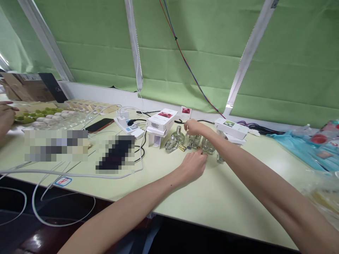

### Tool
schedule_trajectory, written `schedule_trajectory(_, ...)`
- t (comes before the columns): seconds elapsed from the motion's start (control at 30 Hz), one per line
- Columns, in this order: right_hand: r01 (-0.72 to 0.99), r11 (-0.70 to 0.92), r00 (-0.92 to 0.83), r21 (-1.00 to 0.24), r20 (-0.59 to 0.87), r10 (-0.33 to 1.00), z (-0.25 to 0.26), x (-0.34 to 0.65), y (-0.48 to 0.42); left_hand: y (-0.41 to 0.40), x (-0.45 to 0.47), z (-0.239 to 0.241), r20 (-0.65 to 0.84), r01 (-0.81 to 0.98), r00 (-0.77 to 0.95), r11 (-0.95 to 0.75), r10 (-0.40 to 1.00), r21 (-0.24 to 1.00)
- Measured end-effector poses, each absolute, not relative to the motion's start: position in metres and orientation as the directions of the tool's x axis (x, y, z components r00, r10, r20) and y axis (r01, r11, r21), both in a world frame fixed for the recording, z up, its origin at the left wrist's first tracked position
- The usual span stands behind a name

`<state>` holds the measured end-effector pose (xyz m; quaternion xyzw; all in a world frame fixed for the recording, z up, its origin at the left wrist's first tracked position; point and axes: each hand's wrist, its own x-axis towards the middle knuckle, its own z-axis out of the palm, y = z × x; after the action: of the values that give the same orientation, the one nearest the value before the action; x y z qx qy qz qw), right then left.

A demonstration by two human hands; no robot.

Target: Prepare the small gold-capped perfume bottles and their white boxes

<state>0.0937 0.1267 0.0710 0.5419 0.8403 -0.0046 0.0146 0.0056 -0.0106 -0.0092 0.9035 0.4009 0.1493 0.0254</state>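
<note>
My left hand (194,164) rests low over the table with its fingers curled at the near side of a group of clear glass perfume bottles (207,145). What its fingers hold, if anything, is hidden. Reaching across from the right, my right hand (195,127) is closed in a pinch above the same group; what lies between its fingertips is too small to name. To its left a round glass bottle (178,134) stands upright. Another clear bottle (171,145) lies on its side, beside a gold cap or neck (182,147). My right forearm partly covers the bottles at the right.
White boxes stand left (162,120) and right (231,128) of the bottles. A power strip (124,124), cables and a dark phone (100,125) lie leftward. Blue plastic sheeting (296,148) is at right. Another person's hand (6,116) is by egg-shaped items (50,119) at far left.
</note>
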Motion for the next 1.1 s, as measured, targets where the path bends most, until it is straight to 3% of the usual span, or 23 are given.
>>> schedule_trajectory(0.4,0.958,0.276,-0.258,0.077,-0.188,0.948,0.064,0.074,0.143,-0.009,0.005,-0.009,0.239,0.717,0.643,-0.682,0.727,0.147)
schedule_trajectory(1.1,0.946,0.315,-0.291,0.082,-0.221,0.931,0.074,0.071,0.129,-0.007,0.006,-0.015,0.274,0.710,0.639,-0.688,0.719,0.150)
